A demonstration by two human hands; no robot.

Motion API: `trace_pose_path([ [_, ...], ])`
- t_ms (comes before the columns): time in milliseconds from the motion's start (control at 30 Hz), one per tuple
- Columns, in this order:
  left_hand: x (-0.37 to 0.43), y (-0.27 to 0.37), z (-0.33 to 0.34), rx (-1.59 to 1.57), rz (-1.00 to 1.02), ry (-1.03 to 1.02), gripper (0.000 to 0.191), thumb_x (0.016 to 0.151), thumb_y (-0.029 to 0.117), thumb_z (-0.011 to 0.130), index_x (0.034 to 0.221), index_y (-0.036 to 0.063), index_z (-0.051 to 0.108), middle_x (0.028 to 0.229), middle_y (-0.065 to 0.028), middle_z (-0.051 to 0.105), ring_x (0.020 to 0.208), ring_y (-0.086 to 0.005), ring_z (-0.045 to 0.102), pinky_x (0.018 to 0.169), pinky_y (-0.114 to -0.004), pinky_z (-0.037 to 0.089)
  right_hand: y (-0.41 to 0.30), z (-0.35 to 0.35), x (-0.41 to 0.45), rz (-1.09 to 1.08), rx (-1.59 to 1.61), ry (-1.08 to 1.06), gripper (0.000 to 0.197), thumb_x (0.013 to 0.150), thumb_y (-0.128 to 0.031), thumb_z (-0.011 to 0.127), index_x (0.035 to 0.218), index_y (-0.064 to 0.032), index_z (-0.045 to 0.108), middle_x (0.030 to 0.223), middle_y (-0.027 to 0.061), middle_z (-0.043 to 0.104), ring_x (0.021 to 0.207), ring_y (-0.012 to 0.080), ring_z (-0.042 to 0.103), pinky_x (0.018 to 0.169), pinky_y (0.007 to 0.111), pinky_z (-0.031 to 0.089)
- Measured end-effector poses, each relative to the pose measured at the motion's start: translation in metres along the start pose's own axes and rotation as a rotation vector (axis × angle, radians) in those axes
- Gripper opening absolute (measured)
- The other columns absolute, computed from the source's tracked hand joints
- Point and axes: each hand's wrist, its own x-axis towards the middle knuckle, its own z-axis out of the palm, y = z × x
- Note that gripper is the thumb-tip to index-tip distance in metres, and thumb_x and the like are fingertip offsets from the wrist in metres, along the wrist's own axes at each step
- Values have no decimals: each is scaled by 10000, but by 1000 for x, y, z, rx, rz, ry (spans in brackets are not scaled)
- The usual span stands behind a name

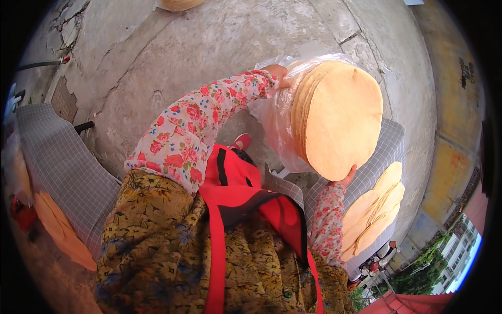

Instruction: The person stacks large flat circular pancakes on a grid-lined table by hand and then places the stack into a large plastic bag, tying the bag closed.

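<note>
A thick stack of round, pale tan flatbreads (pixel 343 117) is held up before me, tilted so its top face shows. Part of it sits inside a clear plastic bag (pixel 276 125), which bunches around its left side. My left hand (pixel 279 75) grips the bag near the upper left of the stack; its fingertips are partly hidden. At the bottom edge, my right hand (pixel 347 177) holds the stack, with some fingers out of sight behind it. Below and right of that hand, more flatbreads (pixel 372 214) lie overlapping on a grey checked table cover (pixel 392 137).
Another grey checked cover (pixel 66 153) spans a table on the left, with folded flatbreads (pixel 59 227) at its near edge. Cracked concrete floor (pixel 188 47) stretches ahead. A round tan object (pixel 180 4) is cut off at the top. A wall (pixel 451 117) runs along the right.
</note>
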Motion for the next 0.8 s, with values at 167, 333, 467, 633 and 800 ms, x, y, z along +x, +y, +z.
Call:
trace_pose_path([
  [167, -9, -21, -49, 292, -30, 84, 317, 751, 147, 542, 1052, 61, 590, 985, -195, 615, 935, -360, 580, 806, -430, 451, -2, 3, -14, -7, -52, 60, 656, 854, -470, 475, 1348, -53, 367, 1340, 135, 449, 1186, 328, 466, 975, 471, 401],
  [333, 0, -39, -26, 25, -115, 286, 400, 731, 130, 573, 1126, 67, 559, 1107, -173, 568, 1041, -354, 537, 874, -410, 441, 1, 13, -7, -12, -108, 49, 678, 845, -484, 466, 1358, -56, 351, 1342, 136, 445, 1186, 335, 465, 970, 476, 401],
  [467, -29, 24, -13, -134, 455, 797, 390, 735, 71, 573, 1123, 41, 549, 1170, -138, 538, 1071, -325, 523, 906, -376, 437, -7, 15, -19, 11, -72, 58, 660, 855, -474, 455, 1354, -54, 355, 1337, 138, 449, 1183, 332, 468, 965, 469, 407],
  [633, -31, 50, 18, -178, 734, 384, 312, 798, 81, 556, 1105, 24, 546, 1156, -153, 541, 1077, -316, 514, 907, -380, 425, -13, 4, -6, 34, -142, 59, 603, 896, -439, 414, 1349, -45, 354, 1338, 143, 443, 1192, 335, 459, 965, 470, 410],
  [800, 21, 19, 42, -292, 252, 369, 364, 863, 219, 495, 1165, 16, 517, 1180, -176, 530, 1121, -334, 476, 971, -401, 361, -12, 24, -21, -4, -119, 99, 638, 915, -487, 370, 1374, -49, 304, 1378, 145, 391, 1221, 341, 429, 980, 478, 400],
])
